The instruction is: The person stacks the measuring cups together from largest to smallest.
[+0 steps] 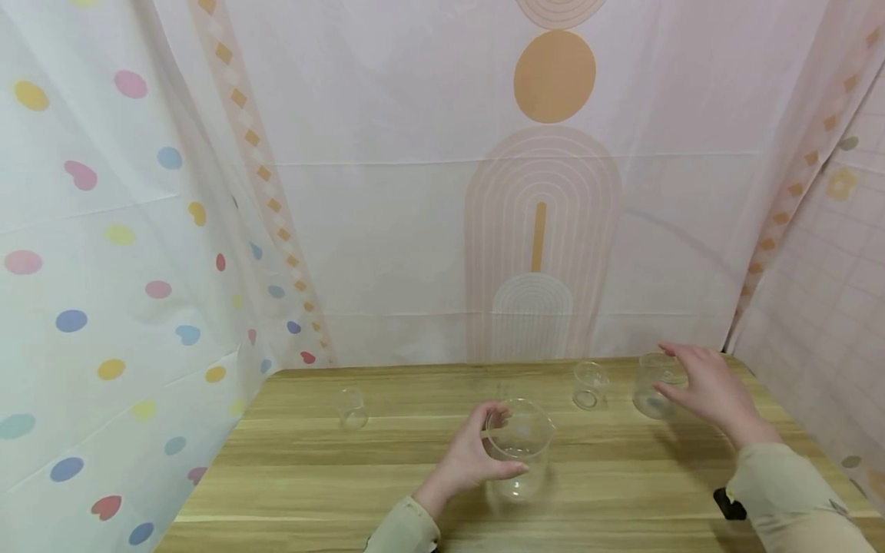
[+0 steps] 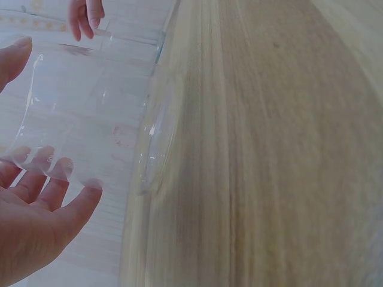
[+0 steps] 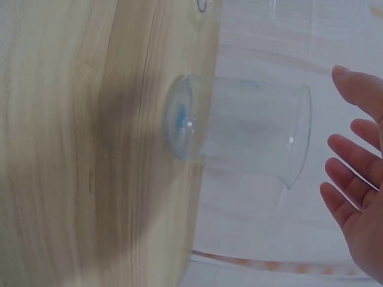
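Note:
A large clear glass beaker point(image 1: 523, 449) stands upright near the front middle of the table. My left hand point(image 1: 470, 455) grips it from the left, with the thumb on the near side and the fingers around the far side. In the left wrist view those fingers point(image 2: 55, 197) curve against the glass. At the back right is another clear beaker point(image 1: 648, 395), upright on the wood. My right hand point(image 1: 712, 388) is spread beside its rim, thumb and fingers apart. The right wrist view shows a gap between this hand point(image 3: 359, 173) and the beaker's spout.
A smaller glass beaker point(image 1: 589, 386) stands between the two larger ones, towards the back. Another small glass vessel point(image 1: 353, 408) is at the left of the wooden table point(image 1: 297, 476). Patterned curtains point(image 1: 387, 230) hang behind and at both sides.

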Tool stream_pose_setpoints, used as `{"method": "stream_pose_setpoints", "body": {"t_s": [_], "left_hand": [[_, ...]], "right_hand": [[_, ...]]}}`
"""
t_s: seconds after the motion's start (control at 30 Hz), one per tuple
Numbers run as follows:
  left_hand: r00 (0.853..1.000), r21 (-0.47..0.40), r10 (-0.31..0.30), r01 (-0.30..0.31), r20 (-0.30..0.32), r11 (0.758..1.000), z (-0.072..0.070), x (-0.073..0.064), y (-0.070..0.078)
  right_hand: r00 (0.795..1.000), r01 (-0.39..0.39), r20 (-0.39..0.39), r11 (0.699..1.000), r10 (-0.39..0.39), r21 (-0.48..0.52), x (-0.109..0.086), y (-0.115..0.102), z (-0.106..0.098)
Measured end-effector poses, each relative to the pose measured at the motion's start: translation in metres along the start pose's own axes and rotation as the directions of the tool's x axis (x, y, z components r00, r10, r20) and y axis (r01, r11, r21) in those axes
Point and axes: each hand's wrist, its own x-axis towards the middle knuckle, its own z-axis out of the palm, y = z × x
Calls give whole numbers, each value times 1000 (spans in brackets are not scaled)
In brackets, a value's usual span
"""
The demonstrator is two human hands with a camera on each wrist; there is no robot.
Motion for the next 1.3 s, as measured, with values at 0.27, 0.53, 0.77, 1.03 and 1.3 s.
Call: {"method": "stream_pose_setpoints", "body": {"t_s": [0.27,0.53,0.77,1.03,1.3], "left_hand": [[1000,-20,3,-3,-1,1000,0,-1,2],[1000,1,8,-8,7,1000,0,0,1],[1000,6,-3,3,4,1000,-1,0,0],[1000,29,-9,9,7,1000,-1,1,2],[999,22,-36,35,19,999,-1,-1,4]], "right_hand": [[999,-27,24,1000,27,-8,6,8,7],[994,-46,103,999,45,8,11,12,8],[978,-81,194,997,77,9,18,14,7],[966,-91,244,996,87,7,25,13,6],[939,-149,315,989,136,16,29,14,6]]}}
